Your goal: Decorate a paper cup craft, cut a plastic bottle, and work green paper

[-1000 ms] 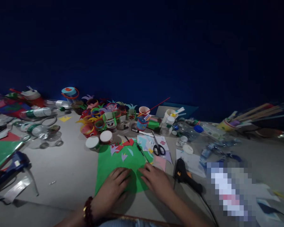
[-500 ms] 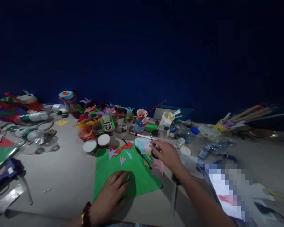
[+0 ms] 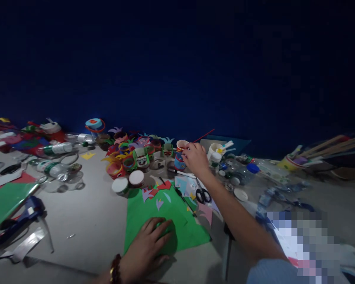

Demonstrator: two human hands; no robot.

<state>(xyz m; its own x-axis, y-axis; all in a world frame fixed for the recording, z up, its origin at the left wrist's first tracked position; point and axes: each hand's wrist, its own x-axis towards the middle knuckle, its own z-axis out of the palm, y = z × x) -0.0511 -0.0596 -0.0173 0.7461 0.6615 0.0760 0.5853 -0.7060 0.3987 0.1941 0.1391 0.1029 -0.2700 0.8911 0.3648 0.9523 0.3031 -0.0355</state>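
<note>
My left hand [image 3: 149,240] lies flat with fingers spread on the lower edge of a green sheet [image 3: 139,209]. At the small blue cup [image 3: 180,163], my right hand [image 3: 197,159] is closed with fingertips drawn together near the rim. Whatever it may pinch is too hidden to name. A cup with a pale rim [image 3: 182,144] stands just behind. Black-handled scissors [image 3: 203,195] rest below my right wrist on paper scraps. On the green sheet are a black pen [image 3: 185,201], red paper pieces [image 3: 165,185] and a purple paper cutout [image 3: 159,204].
Decorated paper cups [image 3: 141,157] crowd the middle back, with two white-lidded tubs [image 3: 136,178] in front. To the left are plastic bottles [image 3: 59,171] and a blue glue gun [image 3: 29,215]. A stick-filled cup [image 3: 292,162] and clear bottles stand at right.
My right hand has moved away from beside the scissors, up and back to the blue cup; the scissors are now uncovered. My left hand stays on the green sheet. The view has shifted slightly.
</note>
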